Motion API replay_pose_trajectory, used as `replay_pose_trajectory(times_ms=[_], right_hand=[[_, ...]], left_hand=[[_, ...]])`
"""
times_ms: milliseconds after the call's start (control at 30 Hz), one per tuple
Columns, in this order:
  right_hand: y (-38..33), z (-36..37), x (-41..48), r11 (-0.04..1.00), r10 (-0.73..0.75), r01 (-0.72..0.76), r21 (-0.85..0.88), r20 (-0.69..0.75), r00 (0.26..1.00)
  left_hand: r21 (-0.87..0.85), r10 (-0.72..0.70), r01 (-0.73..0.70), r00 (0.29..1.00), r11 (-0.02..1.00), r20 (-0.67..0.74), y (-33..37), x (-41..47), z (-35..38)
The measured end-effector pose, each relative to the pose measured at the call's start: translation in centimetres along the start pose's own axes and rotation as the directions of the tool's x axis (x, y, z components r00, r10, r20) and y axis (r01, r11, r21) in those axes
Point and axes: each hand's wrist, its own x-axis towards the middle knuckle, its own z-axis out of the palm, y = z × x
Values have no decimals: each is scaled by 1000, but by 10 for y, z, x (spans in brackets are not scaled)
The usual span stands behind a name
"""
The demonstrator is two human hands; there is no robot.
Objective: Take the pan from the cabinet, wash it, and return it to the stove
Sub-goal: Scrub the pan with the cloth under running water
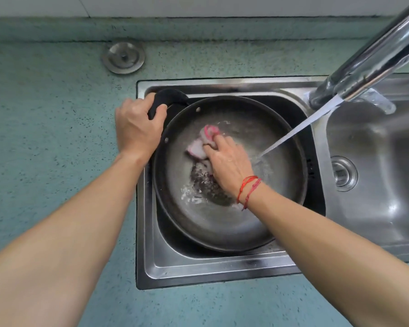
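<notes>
Left hand [137,128] grips the pan [229,223] handle in the left sink basin [198,267]; right hand [229,161] presses a pink cloth [206,140] inside it under the faucet stream [298,131].

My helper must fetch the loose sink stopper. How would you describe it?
Find the steel double sink in the green counter. Just beyond its far-left corner lies a round metal stopper. Unlike the right basin's drain, it sits outside the sink.

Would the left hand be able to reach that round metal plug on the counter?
Probably yes. The plug lies on bare counter just beyond the left hand, with nothing between them. But that hand grips the pan handle, so it must let go first.
</notes>
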Motion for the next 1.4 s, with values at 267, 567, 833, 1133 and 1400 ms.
replay_pose_trajectory(times_ms=[267, 567, 833, 1133, 1400], right_hand=[[43, -18, -67, 933, 262, -209, -292, 155, 953], [-11, -12, -104, 997, -11, -14, 80, 296, 955], [-28, -3, -39, 980, -179, 167, 109, 113, 977], [9, -14, -41, 994, 111, -108, -27, 185, 976], [12, -23, -77, 980, 184, -196, 22, 254, 950]], left_hand=[[-8, 1, -1, 1000, 1000, -15, 2, 0, -1], [-11, 10, -10, 1000, 1000, -22, 2, 0, -3], [-2, 19, -19, 1000, 1000, -17, 1, -1, -1], [-10, 17, -17, 1000, 1000, -3, 2, -1, -2], [-1, 2, -2, 1000, 1000, -13, 4, 0, -4]])
